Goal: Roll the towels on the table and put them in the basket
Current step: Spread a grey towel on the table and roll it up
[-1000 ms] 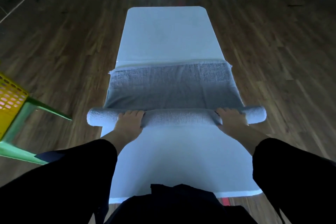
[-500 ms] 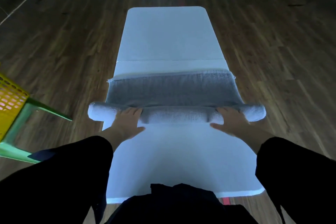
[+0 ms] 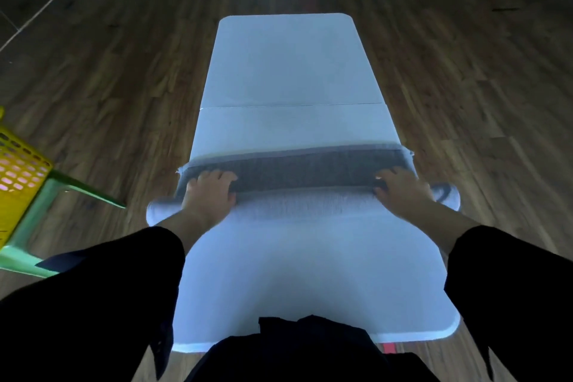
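A grey towel (image 3: 304, 169) lies across the white table (image 3: 288, 71), most of it wound into a thick roll (image 3: 304, 203) that overhangs both long edges. Only a narrow flat strip stays unrolled beyond the roll. My left hand (image 3: 209, 195) rests on top of the roll near its left end, fingers curled over the far side. My right hand (image 3: 401, 194) lies on the roll near its right end in the same way. The yellow perforated basket (image 3: 18, 174) shows at the left edge of the view.
The basket sits on a green plastic stool (image 3: 40, 214) to the left of the table. Wooden floor surrounds the table. My dark sleeves and clothing fill the bottom of the view.
Both hands have pushed the roll away from me. The roll has grown thicker and the flat part of the towel has shrunk to a narrow strip.
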Demonstrator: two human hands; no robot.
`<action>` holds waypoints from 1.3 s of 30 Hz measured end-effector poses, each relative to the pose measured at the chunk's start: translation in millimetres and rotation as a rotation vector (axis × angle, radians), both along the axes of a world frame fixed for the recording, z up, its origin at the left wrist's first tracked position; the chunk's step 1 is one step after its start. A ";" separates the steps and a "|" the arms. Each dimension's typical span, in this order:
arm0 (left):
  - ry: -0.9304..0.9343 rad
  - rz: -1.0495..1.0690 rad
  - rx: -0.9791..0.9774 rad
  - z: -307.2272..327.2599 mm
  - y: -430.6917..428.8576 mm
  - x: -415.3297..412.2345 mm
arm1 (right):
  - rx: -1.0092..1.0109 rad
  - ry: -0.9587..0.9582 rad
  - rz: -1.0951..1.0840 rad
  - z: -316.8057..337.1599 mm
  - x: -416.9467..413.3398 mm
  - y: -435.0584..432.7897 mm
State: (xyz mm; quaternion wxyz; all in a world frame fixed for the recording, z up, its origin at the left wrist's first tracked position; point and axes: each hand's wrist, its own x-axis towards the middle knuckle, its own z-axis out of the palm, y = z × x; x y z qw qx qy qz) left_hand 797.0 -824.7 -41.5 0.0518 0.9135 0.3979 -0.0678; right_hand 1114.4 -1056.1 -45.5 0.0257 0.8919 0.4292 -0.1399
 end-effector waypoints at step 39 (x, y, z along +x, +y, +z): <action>-0.049 0.088 -0.026 -16.8 35.6 13.8 | 0.028 0.144 -0.057 -11.0 20.4 51.7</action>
